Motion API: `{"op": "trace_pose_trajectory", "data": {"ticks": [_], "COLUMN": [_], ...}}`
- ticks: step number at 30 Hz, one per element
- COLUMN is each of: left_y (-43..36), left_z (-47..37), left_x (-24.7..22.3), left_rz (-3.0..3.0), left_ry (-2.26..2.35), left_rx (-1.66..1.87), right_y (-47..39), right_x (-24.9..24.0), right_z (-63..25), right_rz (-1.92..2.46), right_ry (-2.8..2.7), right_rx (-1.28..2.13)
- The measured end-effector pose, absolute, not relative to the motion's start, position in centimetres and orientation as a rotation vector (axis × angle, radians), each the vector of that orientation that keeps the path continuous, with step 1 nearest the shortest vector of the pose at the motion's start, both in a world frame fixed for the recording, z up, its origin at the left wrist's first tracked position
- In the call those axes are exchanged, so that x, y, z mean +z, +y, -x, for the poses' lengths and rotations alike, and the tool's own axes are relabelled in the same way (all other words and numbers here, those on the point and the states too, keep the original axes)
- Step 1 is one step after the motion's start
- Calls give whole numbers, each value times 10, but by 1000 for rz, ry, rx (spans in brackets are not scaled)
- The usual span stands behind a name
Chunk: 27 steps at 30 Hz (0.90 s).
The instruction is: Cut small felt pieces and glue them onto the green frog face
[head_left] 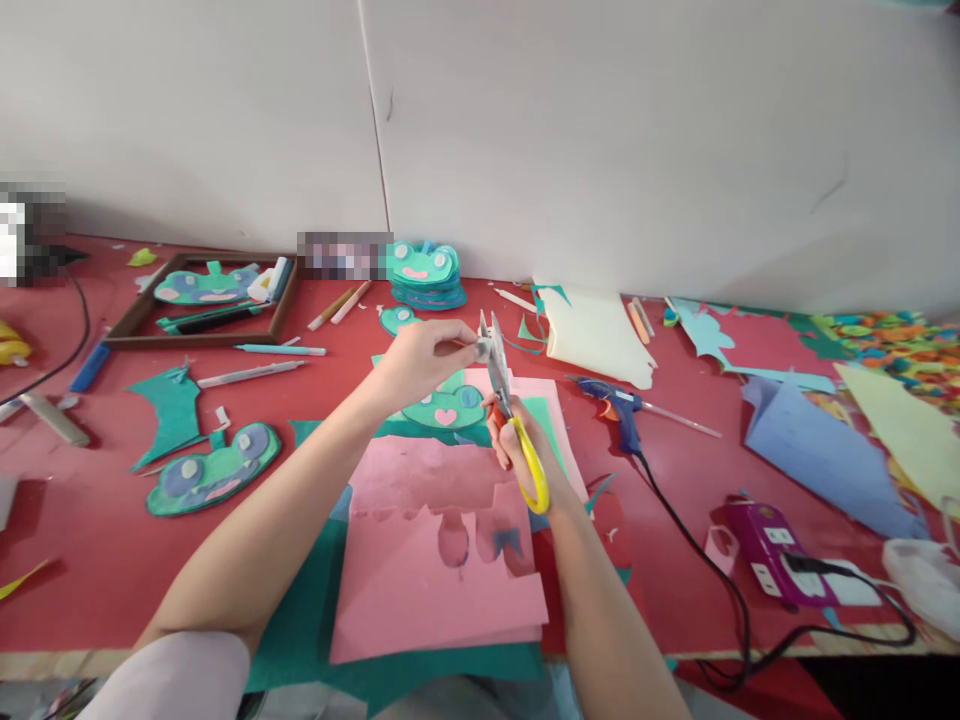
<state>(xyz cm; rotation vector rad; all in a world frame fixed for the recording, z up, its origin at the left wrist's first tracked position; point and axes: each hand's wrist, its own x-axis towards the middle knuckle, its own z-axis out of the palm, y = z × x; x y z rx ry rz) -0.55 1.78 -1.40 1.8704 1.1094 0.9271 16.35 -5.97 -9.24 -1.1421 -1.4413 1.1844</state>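
Observation:
My right hand (514,440) grips a pair of scissors (498,370) with yellow and orange handles, its blades pointing up and slightly parted. Close against the blades, my left hand (424,365) is closed in a pinch at the fingertips; a tiny greyish bit shows there, too small to name. Below both hands lies a pink sheet (435,600) with shapes cut out of it, on top of green sheets (300,600). Just behind it is a green frog-face cutout (427,412) with a pink heart, partly hidden by my left hand.
A finished-looking frog face (214,470) lies left, and a frog stack (426,275) stands by the wall. A brown frame (202,338) holds pens. To the right are a blue glue gun (619,405), its black cord, a purple power strip (776,555) and coloured sheets (832,450).

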Motion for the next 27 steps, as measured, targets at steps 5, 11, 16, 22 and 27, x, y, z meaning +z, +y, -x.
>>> {"op": "trace_pose_trajectory", "data": {"ticks": [5, 11, 16, 22, 27], "left_y": [17, 16, 17, 18, 17], "left_z": [1, -3, -5, -4, -3], "left_x": [-16, -21, -25, -26, -22], "left_rz": [-1807, -1825, -1842, -1840, -1842], "left_ry": [1062, 1021, 1025, 1014, 1033], "left_rx": [952, 979, 990, 984, 941], "right_y": [-60, -61, -61, -63, -61], "right_x": [-93, -90, -88, -87, -92], "right_z": [-162, -162, -161, -161, -167], "right_rz": [1157, 1169, 1186, 1226, 1216], "right_ry": [-1427, -1416, -1405, -1402, -1461], "right_rx": [1162, 1172, 1173, 1160, 1171]}}
